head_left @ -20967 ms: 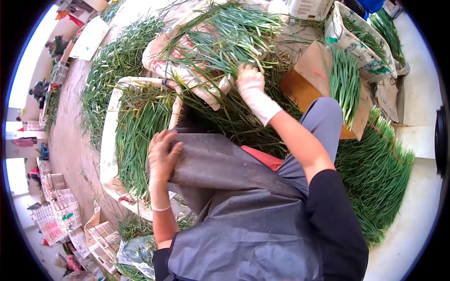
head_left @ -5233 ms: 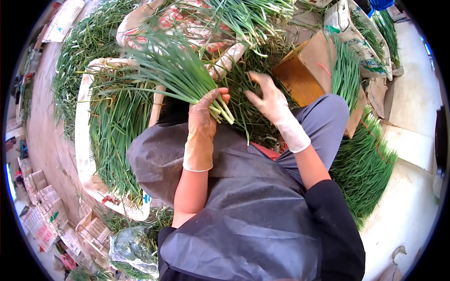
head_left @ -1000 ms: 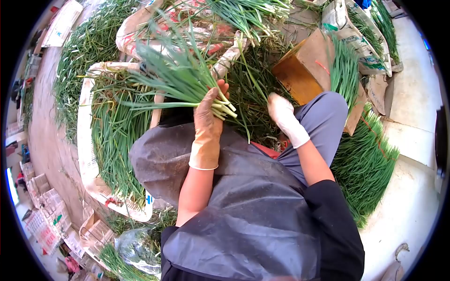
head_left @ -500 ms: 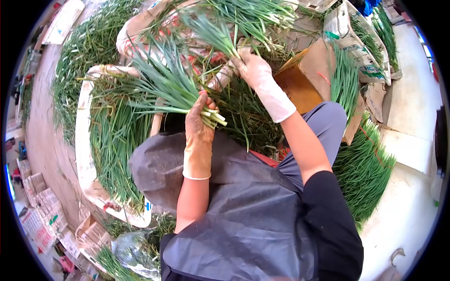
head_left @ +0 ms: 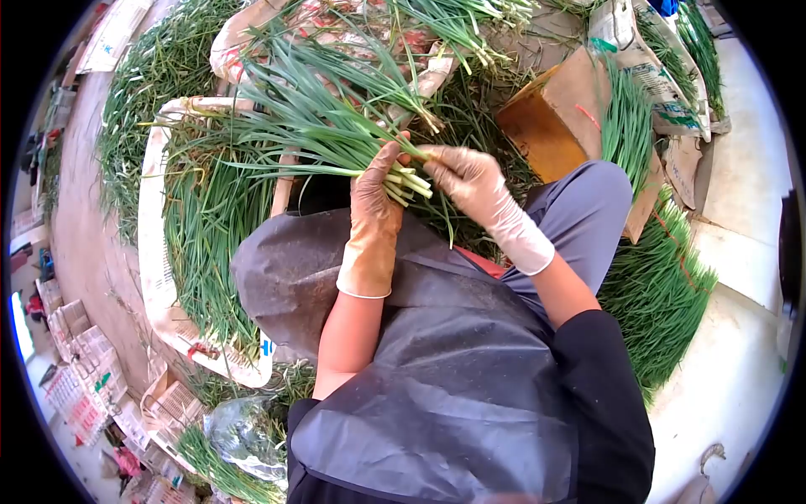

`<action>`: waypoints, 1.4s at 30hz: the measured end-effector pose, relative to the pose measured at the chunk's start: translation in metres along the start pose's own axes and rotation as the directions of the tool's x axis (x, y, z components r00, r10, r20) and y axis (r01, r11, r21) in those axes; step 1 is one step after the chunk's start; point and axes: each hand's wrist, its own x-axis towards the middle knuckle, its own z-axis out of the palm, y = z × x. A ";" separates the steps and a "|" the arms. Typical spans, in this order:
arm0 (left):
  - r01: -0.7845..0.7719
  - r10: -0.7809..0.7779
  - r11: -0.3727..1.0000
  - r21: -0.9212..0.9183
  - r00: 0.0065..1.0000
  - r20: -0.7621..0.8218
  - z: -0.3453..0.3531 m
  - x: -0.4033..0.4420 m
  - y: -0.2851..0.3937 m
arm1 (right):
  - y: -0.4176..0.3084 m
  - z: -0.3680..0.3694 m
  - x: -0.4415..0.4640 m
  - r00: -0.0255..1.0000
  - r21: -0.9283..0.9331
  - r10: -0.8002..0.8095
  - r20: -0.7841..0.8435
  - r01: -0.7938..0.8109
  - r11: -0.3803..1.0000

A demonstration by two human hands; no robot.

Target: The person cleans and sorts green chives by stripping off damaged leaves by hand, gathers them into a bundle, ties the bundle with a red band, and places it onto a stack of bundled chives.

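My left hand (head_left: 375, 202), in a stained glove, is closed around a bunch of garlic chives (head_left: 323, 134) above my lap. The pale cut ends stick out to the right of the fist, and the leaves fan to the upper left. At the right side of the bunch, my gloved right hand (head_left: 480, 186) pinches a stalk close to the left fingertips. A smaller clump of chives (head_left: 401, 88) lies just beyond, its ends on the rim of the far crate. The dark apron (head_left: 437, 361) covers my lap.
A white crate full of chives (head_left: 153, 252) stands at left. At right are an open cardboard box (head_left: 558, 109) and tied chive bundles (head_left: 659, 294). More chives (head_left: 457, 21) lie at the top. Loose greens (head_left: 143, 109) cover the floor at upper left.
My right hand has let go of the smaller clump, which now lies on the far crate, and has come down to the left hand's bunch. My left hand has shifted slightly up and right.
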 end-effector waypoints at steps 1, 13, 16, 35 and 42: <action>-0.003 0.003 1.000 -0.003 1.000 -0.005 -0.003 0.000 0.000 | 0.004 0.006 -0.006 0.995 0.003 0.085 0.060 -0.085 0.996; 0.012 0.010 0.990 0.137 0.988 -0.156 -0.014 0.003 -0.009 | 0.009 0.010 -0.006 0.901 0.441 0.428 -0.076 -0.354 0.824; 0.023 -0.008 0.992 0.125 0.993 -0.116 -0.010 -0.001 -0.005 | 0.003 0.007 -0.002 0.956 0.383 0.291 0.037 -0.282 0.879; -0.022 0.072 0.983 0.182 0.960 -0.270 -0.007 -0.007 -0.001 | 0.000 0.006 -0.038 0.886 -0.697 -0.460 0.063 0.369 0.615; -0.165 0.184 0.982 0.092 0.941 -0.282 -0.021 0.007 0.041 | 0.048 -0.021 -0.067 0.982 -0.830 0.169 0.083 -0.026 0.558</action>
